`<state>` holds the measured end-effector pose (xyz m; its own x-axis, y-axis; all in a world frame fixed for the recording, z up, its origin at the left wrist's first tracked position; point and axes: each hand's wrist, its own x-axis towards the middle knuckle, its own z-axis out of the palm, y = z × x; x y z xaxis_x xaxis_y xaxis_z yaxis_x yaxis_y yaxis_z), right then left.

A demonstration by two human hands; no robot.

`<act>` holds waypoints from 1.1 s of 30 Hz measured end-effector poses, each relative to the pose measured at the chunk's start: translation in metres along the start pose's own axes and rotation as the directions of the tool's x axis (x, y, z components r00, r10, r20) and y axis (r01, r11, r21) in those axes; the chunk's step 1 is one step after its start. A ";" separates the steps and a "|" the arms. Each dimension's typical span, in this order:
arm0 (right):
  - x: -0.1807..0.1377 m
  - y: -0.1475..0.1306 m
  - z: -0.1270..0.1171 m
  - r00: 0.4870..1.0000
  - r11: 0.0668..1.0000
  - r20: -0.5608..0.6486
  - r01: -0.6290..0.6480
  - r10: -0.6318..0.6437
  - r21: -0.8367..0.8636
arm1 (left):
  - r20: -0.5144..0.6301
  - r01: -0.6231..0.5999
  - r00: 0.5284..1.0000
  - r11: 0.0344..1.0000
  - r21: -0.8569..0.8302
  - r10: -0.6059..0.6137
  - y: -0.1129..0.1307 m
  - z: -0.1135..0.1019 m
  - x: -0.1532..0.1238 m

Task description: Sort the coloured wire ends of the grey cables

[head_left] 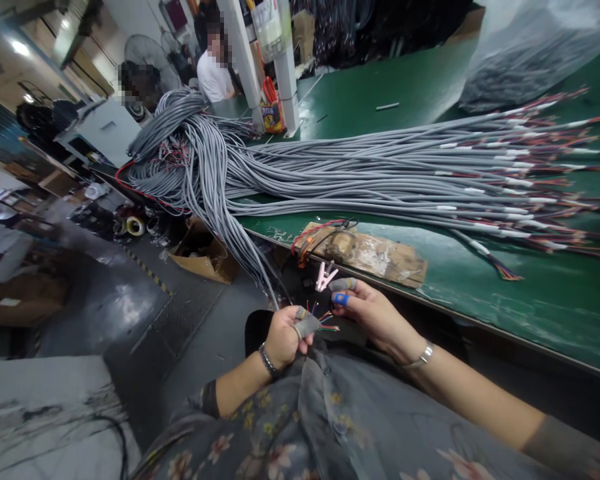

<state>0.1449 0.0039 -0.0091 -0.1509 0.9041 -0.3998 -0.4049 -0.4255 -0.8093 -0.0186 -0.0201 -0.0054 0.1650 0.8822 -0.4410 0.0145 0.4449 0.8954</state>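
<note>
My left hand (289,335) is closed around the end of a grey cable (270,288). Thin coloured wires (325,321) fan out from its fingertips toward the right. My right hand (373,310) is a short way to the right of those wires, its thumb and fingers pinched together; what lies between them, if anything, is too small to see. Grey coverings wrap fingertips on both hands, and a blue band circles my right thumb. Just beyond the right fingertips is a pink clip (325,277), by the bench edge.
A large bundle of grey cables (290,160) lies along the green bench (545,307), stripped ends at right. A worn wooden block (380,257) sits at the front edge. A cardboard box (205,257) stands below. A clear bag (535,53) and another person (215,73) are farther back.
</note>
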 end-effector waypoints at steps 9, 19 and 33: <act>-0.009 -0.003 0.003 0.952 0.974 0.278 -0.065 0.125 -0.215 | -0.005 -0.016 1.000 1.000 -0.023 0.016 -0.002 0.000 0.002; -0.009 0.009 0.013 0.985 0.990 0.167 -0.014 0.038 -0.141 | -0.081 -0.069 0.995 0.994 -0.081 0.062 -0.003 0.003 0.000; -0.003 0.003 0.010 0.969 0.989 0.199 -0.145 0.149 -0.031 | -0.038 -0.044 0.998 0.997 -0.065 0.041 -0.003 0.002 -0.001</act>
<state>0.1351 -0.0001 -0.0059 -0.3859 0.8204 -0.4220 -0.3501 -0.5534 -0.7557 -0.0171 -0.0220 -0.0074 0.1279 0.9050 -0.4056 -0.0570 0.4150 0.9080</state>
